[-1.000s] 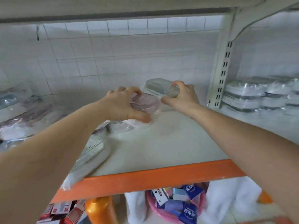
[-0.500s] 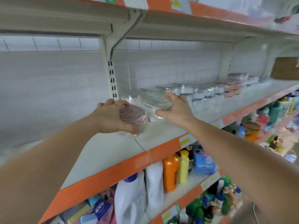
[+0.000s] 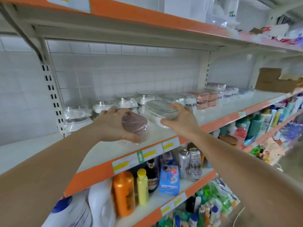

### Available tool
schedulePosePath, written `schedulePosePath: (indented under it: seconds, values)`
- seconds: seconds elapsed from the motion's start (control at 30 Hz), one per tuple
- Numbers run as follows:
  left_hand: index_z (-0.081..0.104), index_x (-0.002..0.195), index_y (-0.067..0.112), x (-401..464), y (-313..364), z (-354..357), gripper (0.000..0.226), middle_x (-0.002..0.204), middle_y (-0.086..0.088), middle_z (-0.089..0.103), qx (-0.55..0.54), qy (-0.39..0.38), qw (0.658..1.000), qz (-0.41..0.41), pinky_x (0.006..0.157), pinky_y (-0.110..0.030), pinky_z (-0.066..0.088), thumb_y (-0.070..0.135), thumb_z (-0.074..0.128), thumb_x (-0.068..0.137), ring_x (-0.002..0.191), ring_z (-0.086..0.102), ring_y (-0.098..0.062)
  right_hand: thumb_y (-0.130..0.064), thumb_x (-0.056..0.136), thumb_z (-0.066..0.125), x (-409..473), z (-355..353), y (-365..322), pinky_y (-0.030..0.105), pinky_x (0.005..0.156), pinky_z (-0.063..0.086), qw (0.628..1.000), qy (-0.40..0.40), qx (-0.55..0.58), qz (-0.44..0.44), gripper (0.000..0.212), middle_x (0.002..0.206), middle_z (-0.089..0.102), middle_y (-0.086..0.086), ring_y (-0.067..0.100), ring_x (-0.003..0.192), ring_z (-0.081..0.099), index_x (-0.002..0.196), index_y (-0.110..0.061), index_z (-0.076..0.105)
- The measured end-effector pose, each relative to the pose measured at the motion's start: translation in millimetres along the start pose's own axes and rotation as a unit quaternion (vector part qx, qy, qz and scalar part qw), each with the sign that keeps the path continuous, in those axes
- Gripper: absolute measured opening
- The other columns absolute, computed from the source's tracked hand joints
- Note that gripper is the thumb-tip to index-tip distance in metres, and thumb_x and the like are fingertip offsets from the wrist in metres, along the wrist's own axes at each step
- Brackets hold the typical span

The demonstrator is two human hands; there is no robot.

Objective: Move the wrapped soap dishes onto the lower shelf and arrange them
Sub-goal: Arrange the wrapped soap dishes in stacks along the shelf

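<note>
My left hand [image 3: 114, 125] grips a mauve soap dish in clear wrap [image 3: 135, 122] just above the white shelf [image 3: 114, 148] with the orange front edge. My right hand [image 3: 180, 119] grips a clear grey-lidded wrapped soap dish [image 3: 161, 108], held a little higher and to the right. Behind both hands a row of wrapped white and clear soap dishes [image 3: 126, 102] lines the back of the shelf. Farther right stand pink ones [image 3: 206, 99] and darker stacked ones [image 3: 216, 87].
A slotted white upright [image 3: 52, 95] stands left of the row. Below the shelf are an orange bottle [image 3: 123, 192], a yellow bottle [image 3: 142, 187], cans [image 3: 190, 163] and a blue pack [image 3: 169, 181]. A cardboard box [image 3: 270, 80] sits far right. An upper shelf [image 3: 131, 13] hangs overhead.
The view has swung right along the shelf, and both hands have carried their soap dishes to the section with the row of wrapped dishes. Both grips are unchanged.
</note>
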State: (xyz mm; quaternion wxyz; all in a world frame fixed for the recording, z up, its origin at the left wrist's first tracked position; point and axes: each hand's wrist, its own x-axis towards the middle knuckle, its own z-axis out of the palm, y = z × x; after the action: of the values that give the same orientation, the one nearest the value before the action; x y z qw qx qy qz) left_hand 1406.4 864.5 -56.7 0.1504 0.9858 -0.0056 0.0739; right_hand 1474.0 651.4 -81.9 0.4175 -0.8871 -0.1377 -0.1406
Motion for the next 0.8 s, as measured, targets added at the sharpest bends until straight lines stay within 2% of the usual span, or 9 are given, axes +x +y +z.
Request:
schedulePosePath:
  seconds: [0.07,0.2,0.3,0.37,0.47,0.57,0.7,0.8]
  values:
    - [0.032,0.133,0.044,17.0,11.3,-0.9,0.119,0.125,0.008,0.035,-0.002,0.012,1.000,0.003,0.095,-0.030,0.030,0.079,0.054,0.021,0.123,0.030,-0.022,-0.031,0.076,0.070,18.0,-6.4,10.0,0.020,0.081,0.034,1.000,0.013,0.014,0.004,0.071,0.132,0.034,0.007,0.018,0.093,0.050,0.139,-0.024,0.039]
    - [0.034,0.132,0.042,58.0,24.7,1.7,0.119,0.126,0.009,0.036,-0.003,0.037,0.999,0.016,0.101,-0.029,0.028,0.078,0.052,0.020,0.127,0.030,-0.022,-0.029,0.077,0.070,59.5,-15.7,25.2,0.021,0.084,0.034,0.999,0.047,0.019,0.008,0.069,0.133,0.035,0.011,0.024,0.110,0.048,0.139,-0.022,0.039]
    - [0.034,0.134,0.041,93.0,32.6,4.7,0.120,0.125,0.007,0.035,0.002,0.051,0.998,0.023,0.102,-0.030,0.029,0.078,0.051,0.021,0.125,0.031,-0.023,-0.028,0.078,0.069,90.8,-20.0,37.4,0.019,0.083,0.032,0.997,0.068,0.026,0.012,0.066,0.134,0.035,0.011,0.021,0.106,0.046,0.137,-0.023,0.039]
    - [0.034,0.133,0.042,115.7,37.6,4.2,0.113,0.124,0.008,0.035,-0.006,0.048,0.999,0.019,0.097,-0.029,0.030,0.076,0.062,0.028,0.121,0.031,-0.022,-0.028,0.079,0.068,111.2,-21.8,45.4,0.019,0.083,0.032,0.997,0.067,0.016,0.018,0.066,0.135,0.033,0.010,0.019,0.105,0.045,0.137,-0.023,0.039]
    - [0.033,0.134,0.041,145.8,44.7,4.8,0.096,0.130,0.005,0.035,-0.001,0.065,0.998,0.019,0.094,-0.029,0.029,0.062,0.078,0.051,0.122,0.029,-0.023,-0.029,0.079,0.067,144.5,-25.4,57.3,0.023,0.085,0.036,0.997,0.080,0.002,0.020,0.065,0.133,0.032,0.011,0.025,0.111,0.048,0.137,-0.022,0.038]
    - [0.031,0.135,0.041,166.1,51.5,6.5,0.091,0.138,0.004,0.030,0.008,0.056,0.998,0.009,0.090,-0.027,0.026,0.056,0.077,0.058,0.126,0.026,-0.023,-0.031,0.080,0.066,174.0,-21.5,67.0,0.024,0.084,0.037,0.998,0.062,-0.010,0.032,0.066,0.131,0.032,0.012,0.027,0.110,0.047,0.138,-0.021,0.036]
    - [0.034,0.133,0.041,185.5,53.2,9.5,0.094,0.133,0.007,0.033,0.000,0.063,0.998,-0.021,0.088,-0.025,0.025,0.058,0.080,0.053,0.119,0.028,-0.020,-0.033,0.078,0.067,213.7,-3.6,81.3,0.026,0.092,0.037,0.999,0.043,-0.021,0.003,0.067,0.128,0.034,0.013,0.029,0.115,0.045,0.137,-0.019,0.038]
    - [0.033,0.135,0.039,197.0,57.0,15.2,0.091,0.136,0.007,0.031,0.006,0.078,0.995,-0.056,0.088,-0.026,0.026,0.054,0.079,0.058,0.123,0.027,-0.021,-0.038,0.077,0.066,242.3,10.4,93.3,0.033,0.095,0.041,0.999,0.006,-0.045,-0.012,0.071,0.126,0.034,0.014,0.031,0.117,0.043,0.139,-0.018,0.035]
